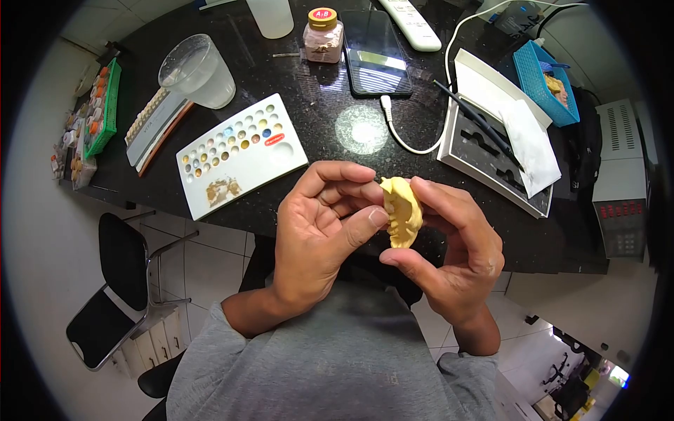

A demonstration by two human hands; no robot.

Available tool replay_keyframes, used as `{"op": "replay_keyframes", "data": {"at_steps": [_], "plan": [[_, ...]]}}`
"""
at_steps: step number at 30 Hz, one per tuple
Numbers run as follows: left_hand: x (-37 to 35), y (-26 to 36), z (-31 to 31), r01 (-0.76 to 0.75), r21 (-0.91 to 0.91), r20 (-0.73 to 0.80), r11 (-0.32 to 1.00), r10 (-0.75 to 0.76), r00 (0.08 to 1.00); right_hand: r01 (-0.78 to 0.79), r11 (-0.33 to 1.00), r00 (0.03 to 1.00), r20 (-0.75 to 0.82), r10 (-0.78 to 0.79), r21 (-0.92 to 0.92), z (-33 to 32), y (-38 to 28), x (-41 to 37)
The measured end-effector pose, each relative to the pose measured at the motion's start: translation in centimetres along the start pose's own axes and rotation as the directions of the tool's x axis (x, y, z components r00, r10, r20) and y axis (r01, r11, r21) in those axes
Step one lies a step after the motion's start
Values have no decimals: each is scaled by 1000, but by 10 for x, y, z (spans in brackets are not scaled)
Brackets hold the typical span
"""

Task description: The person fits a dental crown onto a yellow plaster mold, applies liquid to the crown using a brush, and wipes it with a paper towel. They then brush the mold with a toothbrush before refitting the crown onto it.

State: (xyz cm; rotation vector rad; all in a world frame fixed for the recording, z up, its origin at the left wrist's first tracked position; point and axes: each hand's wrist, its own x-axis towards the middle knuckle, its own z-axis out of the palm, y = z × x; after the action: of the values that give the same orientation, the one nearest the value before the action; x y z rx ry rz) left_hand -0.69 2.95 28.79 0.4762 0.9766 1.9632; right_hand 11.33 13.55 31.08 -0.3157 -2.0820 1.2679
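A yellow dental cast is held up in front of my chest, between both hands and above the front edge of the table. The thumb and fingers of my left hand pinch its left side, where the row of teeth shows. From the other side, the index finger of my right hand rests at the top of the cast, with the thumb near its lower end. The other right fingers are partly hidden behind it. Nearest to my left hand lies a white ceramic palette with several small wells of coloured paste and a brown smear.
On the dark speckled table stand a cup of water, a jar of pink powder and a phone on a cable. A shade guide lies left. A brush rests across an open white box at right.
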Motion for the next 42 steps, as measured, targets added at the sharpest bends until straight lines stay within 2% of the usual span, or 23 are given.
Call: {"op": "replay_keyframes", "data": {"at_steps": [1,8,17,19,20,22,32,35,37,42], "plan": [[0,0,0,-3,3,7,1000,3,1000,5,1000,999,-51,-4,10,2,0,0],[-1,0,-2,18,-29,6,999,-18,1000,1,1000,998,-58,0,13,3,-1,0],[0,0,-2,6,10,19,1000,-6,1000,78,996,994,-78,-80,-34,3,2,-2],[0,0,-2,2,13,22,1000,-3,1000,46,998,998,48,-44,-38,-2,0,-4],[0,0,-3,-2,18,26,1000,1,1000,46,998,998,49,-44,-39,0,0,-4],[0,1,-1,4,6,22,1000,-4,1000,74,997,994,-78,-77,-33,5,1,-2],[3,3,-3,66,-20,37,998,-65,997,67,996,996,-54,-70,-53,3,1,-3],[4,6,-4,135,-10,62,991,-134,989,44,999,998,-42,-44,6,1,1,-3],[5,7,-4,170,-41,66,985,-167,984,-36,988,999,-6,38,150,-3,0,-3],[8,14,-3,245,-53,67,968,-241,968,-163,948,987,27,162,272,-6,0,-7]]}}
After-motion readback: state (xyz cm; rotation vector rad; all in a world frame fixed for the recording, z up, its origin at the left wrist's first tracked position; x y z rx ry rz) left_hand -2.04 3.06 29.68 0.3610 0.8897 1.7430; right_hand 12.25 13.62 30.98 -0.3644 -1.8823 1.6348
